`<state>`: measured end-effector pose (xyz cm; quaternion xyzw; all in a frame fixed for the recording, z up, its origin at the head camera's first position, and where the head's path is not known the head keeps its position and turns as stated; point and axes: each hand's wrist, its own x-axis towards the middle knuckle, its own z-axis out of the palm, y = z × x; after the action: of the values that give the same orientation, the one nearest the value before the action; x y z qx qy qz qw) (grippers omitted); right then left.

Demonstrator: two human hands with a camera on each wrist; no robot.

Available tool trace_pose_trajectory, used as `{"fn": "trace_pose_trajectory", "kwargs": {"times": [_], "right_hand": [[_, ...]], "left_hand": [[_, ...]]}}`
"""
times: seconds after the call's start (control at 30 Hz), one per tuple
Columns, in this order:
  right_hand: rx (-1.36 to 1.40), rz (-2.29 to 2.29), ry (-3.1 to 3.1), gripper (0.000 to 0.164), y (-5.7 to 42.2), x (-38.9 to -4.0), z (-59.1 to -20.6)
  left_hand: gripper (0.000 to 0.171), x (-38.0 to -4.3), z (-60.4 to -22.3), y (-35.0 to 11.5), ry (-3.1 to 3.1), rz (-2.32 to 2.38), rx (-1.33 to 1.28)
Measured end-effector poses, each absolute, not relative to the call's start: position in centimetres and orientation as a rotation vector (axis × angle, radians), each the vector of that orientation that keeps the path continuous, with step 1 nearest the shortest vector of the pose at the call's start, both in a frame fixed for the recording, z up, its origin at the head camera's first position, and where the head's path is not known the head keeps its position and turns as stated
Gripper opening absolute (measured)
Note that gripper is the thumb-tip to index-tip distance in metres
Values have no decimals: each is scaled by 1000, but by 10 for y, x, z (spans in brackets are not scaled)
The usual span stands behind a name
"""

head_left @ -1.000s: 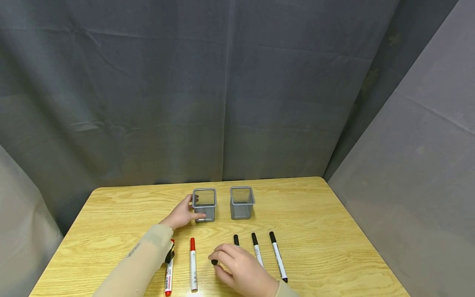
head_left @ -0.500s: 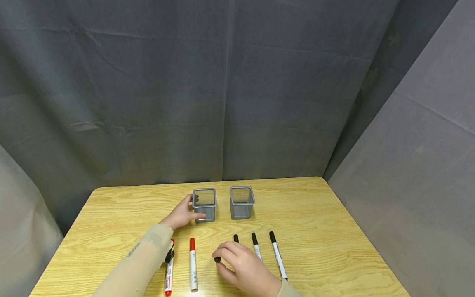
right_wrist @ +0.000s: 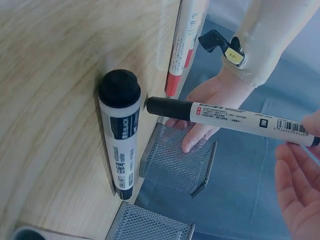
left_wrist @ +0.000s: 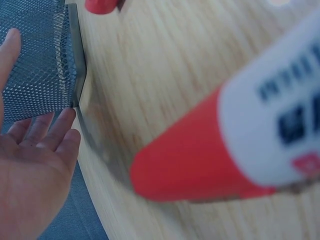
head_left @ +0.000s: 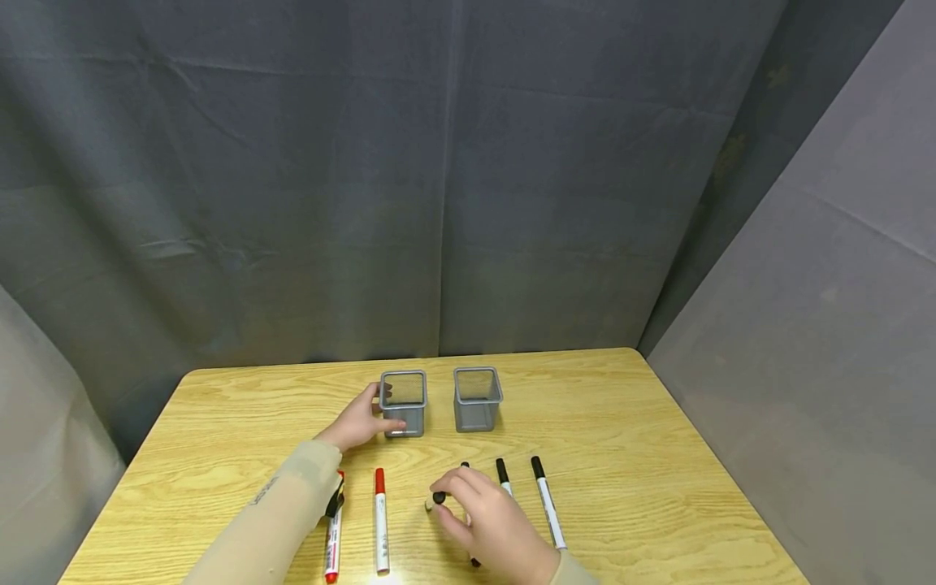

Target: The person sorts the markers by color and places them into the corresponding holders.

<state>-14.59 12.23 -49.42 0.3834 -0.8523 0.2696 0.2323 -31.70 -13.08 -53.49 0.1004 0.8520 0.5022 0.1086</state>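
Observation:
My left hand (head_left: 360, 422) holds the left mesh pen holder (head_left: 414, 422), thumb along the front and fingers at its far side. In the left wrist view the fingertips meet the mesh wall. My right hand (head_left: 500, 524) pinches a black-capped marker (right_wrist: 230, 117) near one end; the right wrist view shows its cap pointing towards the table and left hand. Beneath the right hand lies another black marker (right_wrist: 120, 140), mostly covered in the head view. Two more black markers (head_left: 550, 512) lie to the right. A red marker (head_left: 382, 528) lies between the hands.
A second mesh pen holder (head_left: 475, 416) stands right of the first. Another red marker (head_left: 333, 544) lies partly under the left forearm, very near the left wrist camera. Grey curtains (head_left: 439, 203) hang behind and beside the wooden table (head_left: 643, 471).
My right hand has shifted slightly right and away from me, carrying the black marker. The near end of the marker under it now shows. The left hand and pen holders stay put.

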Motion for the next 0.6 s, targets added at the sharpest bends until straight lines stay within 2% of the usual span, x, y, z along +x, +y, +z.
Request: {"fn": "trace_pose_trajectory", "kwargs": {"times": [0.6], "right_hand": [[934,780,-2326,27,131,-151,-486]], "left_hand": [[86,-321,-541,-132,2487,1496,287]]}}
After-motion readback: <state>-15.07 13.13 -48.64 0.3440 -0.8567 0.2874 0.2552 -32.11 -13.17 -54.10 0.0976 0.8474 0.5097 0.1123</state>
